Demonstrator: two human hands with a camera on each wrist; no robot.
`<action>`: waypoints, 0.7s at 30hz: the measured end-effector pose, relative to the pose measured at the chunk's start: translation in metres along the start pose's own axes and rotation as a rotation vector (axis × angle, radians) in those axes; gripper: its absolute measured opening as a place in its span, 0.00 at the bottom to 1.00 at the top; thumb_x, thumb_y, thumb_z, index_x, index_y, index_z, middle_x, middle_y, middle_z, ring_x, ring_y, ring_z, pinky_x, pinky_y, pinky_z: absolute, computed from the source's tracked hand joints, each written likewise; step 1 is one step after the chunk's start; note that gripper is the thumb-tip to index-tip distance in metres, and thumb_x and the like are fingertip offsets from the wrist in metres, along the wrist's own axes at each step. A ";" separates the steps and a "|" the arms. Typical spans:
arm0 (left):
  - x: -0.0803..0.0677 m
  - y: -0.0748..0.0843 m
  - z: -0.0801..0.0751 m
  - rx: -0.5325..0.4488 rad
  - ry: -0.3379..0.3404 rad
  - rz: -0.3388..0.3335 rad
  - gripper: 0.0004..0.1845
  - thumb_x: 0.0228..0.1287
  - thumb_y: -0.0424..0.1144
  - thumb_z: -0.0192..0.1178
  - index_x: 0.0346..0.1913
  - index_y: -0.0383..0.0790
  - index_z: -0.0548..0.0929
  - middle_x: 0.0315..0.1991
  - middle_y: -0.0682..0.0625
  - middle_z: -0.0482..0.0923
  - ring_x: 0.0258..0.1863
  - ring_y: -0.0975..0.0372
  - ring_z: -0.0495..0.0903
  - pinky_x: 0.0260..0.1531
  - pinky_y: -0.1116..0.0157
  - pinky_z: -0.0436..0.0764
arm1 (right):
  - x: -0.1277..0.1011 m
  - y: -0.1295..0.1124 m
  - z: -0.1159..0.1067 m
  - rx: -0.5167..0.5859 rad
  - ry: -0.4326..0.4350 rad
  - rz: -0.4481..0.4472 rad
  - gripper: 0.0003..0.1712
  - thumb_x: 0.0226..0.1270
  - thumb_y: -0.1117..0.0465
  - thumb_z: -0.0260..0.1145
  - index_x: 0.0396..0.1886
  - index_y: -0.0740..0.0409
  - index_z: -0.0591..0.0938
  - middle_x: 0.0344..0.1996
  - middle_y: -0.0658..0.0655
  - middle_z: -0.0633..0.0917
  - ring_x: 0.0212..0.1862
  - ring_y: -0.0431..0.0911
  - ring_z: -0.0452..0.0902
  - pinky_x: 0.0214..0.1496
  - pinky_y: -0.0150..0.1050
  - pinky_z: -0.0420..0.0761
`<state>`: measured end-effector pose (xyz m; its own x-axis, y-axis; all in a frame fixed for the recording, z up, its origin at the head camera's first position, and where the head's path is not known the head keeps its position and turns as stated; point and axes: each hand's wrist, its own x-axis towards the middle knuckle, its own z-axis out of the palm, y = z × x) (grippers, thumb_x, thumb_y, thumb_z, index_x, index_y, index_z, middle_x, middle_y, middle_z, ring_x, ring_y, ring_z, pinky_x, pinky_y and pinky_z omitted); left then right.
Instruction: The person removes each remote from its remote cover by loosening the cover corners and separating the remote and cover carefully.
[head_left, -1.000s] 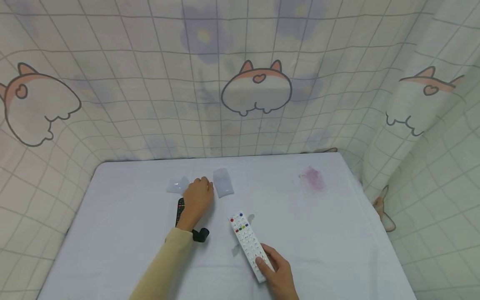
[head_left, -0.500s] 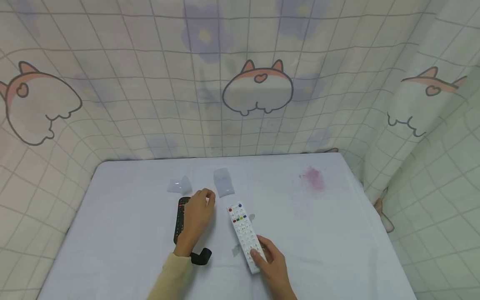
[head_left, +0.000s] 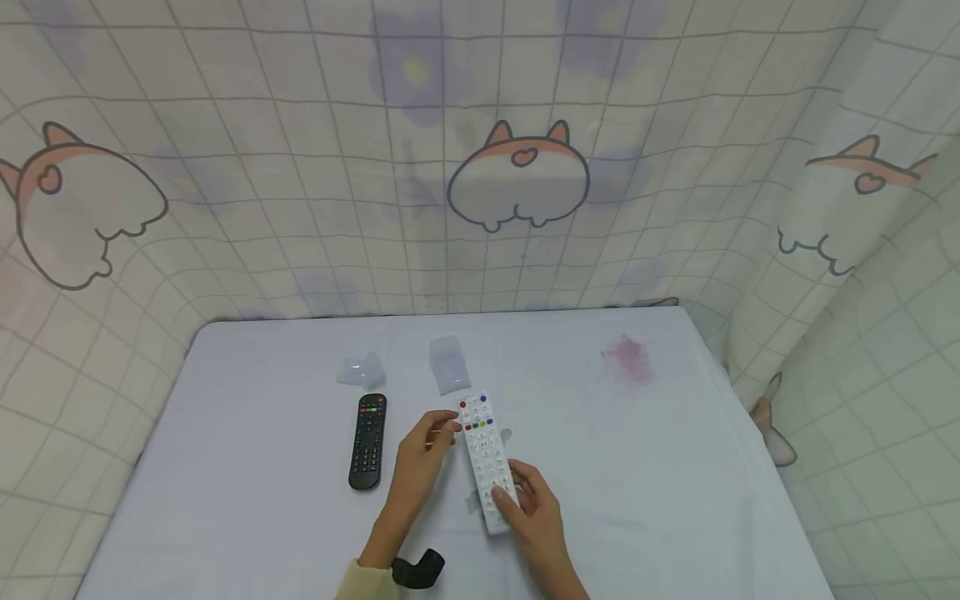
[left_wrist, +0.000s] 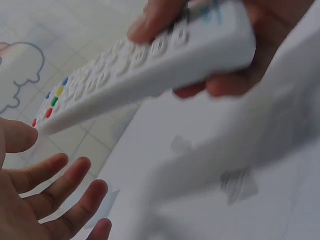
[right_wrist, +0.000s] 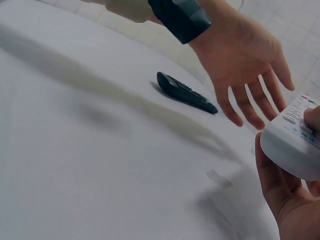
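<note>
My right hand (head_left: 528, 504) grips the lower end of a white remote (head_left: 482, 454), thumb on its keys, and holds it off the table (head_left: 247, 517). In the left wrist view the white remote (left_wrist: 150, 65) tilts above the cloth. My left hand (head_left: 422, 458) is spread with straight fingers just left of the remote's top end; I cannot tell whether it touches it. The right wrist view shows the left hand (right_wrist: 245, 65) hovering with nothing in it. A black remote (head_left: 367, 440) lies flat on the table to the left, apart from both hands.
Two clear plastic pieces (head_left: 362, 371) (head_left: 448, 364) lie behind the remotes. A pink stain (head_left: 628, 358) marks the cloth at the back right. A patterned curtain (head_left: 517, 175) closes off the table's back and sides.
My left hand has come off the black remote and moved right to the white remote. My right hand has brought the white remote forward and to the left.
</note>
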<state>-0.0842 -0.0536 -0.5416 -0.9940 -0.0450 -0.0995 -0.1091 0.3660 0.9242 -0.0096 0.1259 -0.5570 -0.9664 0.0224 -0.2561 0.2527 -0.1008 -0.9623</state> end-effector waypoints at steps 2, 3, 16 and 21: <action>-0.003 -0.001 0.002 -0.035 -0.022 -0.007 0.17 0.80 0.51 0.56 0.62 0.48 0.82 0.50 0.50 0.88 0.46 0.62 0.86 0.53 0.59 0.82 | 0.001 0.000 0.001 0.011 -0.002 0.003 0.34 0.70 0.59 0.73 0.70 0.64 0.71 0.63 0.67 0.80 0.60 0.42 0.83 0.56 0.28 0.84; -0.004 -0.001 0.003 -0.055 -0.032 -0.008 0.18 0.80 0.51 0.56 0.62 0.46 0.82 0.49 0.50 0.88 0.45 0.62 0.86 0.53 0.60 0.82 | 0.002 0.000 0.002 0.018 -0.003 0.004 0.34 0.70 0.59 0.73 0.70 0.64 0.71 0.63 0.67 0.80 0.60 0.42 0.83 0.57 0.28 0.84; -0.019 0.001 0.015 -0.225 -0.098 -0.093 0.25 0.74 0.48 0.64 0.66 0.40 0.79 0.52 0.46 0.85 0.50 0.61 0.84 0.50 0.72 0.83 | 0.008 0.002 0.006 0.040 -0.024 0.026 0.34 0.71 0.58 0.72 0.71 0.64 0.70 0.61 0.66 0.81 0.58 0.43 0.84 0.55 0.30 0.85; -0.020 0.001 0.016 -0.287 -0.096 -0.108 0.24 0.75 0.45 0.63 0.67 0.37 0.77 0.53 0.42 0.83 0.46 0.60 0.86 0.46 0.69 0.87 | 0.010 0.003 0.005 0.015 -0.045 0.034 0.34 0.72 0.56 0.72 0.71 0.63 0.70 0.61 0.66 0.82 0.59 0.46 0.84 0.55 0.30 0.85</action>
<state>-0.0648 -0.0378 -0.5440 -0.9743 0.0233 -0.2240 -0.2213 0.0859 0.9714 -0.0186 0.1210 -0.5622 -0.9585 -0.0261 -0.2840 0.2850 -0.1158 -0.9515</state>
